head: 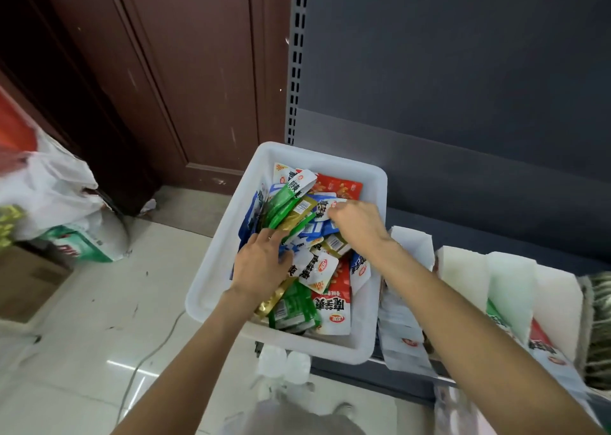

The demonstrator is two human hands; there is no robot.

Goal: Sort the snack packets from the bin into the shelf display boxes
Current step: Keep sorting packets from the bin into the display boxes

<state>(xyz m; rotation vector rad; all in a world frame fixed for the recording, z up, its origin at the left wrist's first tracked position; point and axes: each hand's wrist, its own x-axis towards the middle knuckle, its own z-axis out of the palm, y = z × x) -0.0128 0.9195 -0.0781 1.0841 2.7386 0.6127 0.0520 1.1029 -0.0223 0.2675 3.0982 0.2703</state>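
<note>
Both hands (261, 262) in bin (211, 269), packets (332, 299) jumbled.

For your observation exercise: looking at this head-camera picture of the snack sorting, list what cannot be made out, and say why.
- Packets low in the white bin: buried under others, head view.
- Left hand fingertips: sunk among packets; grip unclear.
- Right hand fingers: curled beneath; what they hold unclear.
- Display boxes: contents hidden by walls and the right forearm, cut by the frame edge.
</note>
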